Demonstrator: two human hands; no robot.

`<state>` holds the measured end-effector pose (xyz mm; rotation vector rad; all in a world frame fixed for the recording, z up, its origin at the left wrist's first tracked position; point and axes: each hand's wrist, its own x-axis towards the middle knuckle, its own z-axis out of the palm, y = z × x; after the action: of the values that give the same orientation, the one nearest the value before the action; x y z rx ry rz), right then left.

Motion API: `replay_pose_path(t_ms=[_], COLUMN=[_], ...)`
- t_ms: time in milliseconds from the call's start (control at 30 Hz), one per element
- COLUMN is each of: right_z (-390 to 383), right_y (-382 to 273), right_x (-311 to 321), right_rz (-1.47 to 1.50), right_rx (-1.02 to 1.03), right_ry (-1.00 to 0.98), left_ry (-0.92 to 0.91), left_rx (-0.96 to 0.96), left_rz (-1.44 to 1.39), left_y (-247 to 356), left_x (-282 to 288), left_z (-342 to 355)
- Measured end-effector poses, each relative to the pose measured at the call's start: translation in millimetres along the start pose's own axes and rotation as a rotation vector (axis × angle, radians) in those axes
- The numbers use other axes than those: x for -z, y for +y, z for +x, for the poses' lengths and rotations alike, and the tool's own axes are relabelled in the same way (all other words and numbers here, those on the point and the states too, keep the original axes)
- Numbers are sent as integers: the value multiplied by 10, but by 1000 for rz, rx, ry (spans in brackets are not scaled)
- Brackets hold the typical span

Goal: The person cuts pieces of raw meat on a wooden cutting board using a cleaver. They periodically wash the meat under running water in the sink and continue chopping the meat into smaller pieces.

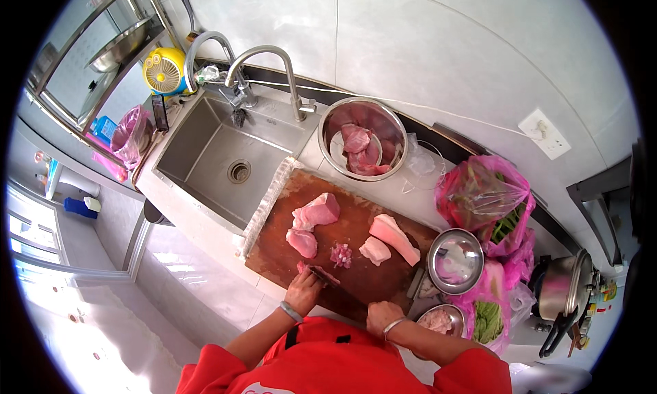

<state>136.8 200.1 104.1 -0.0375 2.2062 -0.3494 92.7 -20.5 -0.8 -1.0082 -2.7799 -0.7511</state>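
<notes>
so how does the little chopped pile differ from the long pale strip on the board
The chopped pile is many small bits; the long strip is one uncut piece. The chopped pile is a compact heap, while the long strip stretches diagonally. The chopped pile looks darker pink, the long strip paler. Both look like raw meat and lie on the brown board.

Bright daylight is streaming in from the window point(31, 226) on the left, bleaching the pale surface point(89, 346) below it almost to pure white. Glare is spreading across the glossy tiling point(178, 267), and highlights are glinting on the steel bowl point(455, 260). The right edge is falling darker. The fisheye lens is bowing the wall point(424, 45) seams, and black with bluish fringing is ringing everything.
</notes>
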Motion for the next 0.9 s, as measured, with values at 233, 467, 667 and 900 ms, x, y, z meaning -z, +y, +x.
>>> replay_pose_path(t_ms=[233, 467, 667, 900], right_z=[349, 222, 47, 7], right_y=[-293, -5, 82, -32], right_x=[123, 5, -102, -75], right_rz=[43, 60, 55, 23], right_rx=[14, -16, -22, -22], right_ry=[-10, -7, 51, 23], left_ry=[-58, -27, 50, -51], left_rx=[17, 15, -1, -7], left_rz=[-22, -39, -129, -77], left_y=[-10, 35, 30, -13], left_x=[22, 129, 206, 174], left_z=[0, 34, 31, 25])
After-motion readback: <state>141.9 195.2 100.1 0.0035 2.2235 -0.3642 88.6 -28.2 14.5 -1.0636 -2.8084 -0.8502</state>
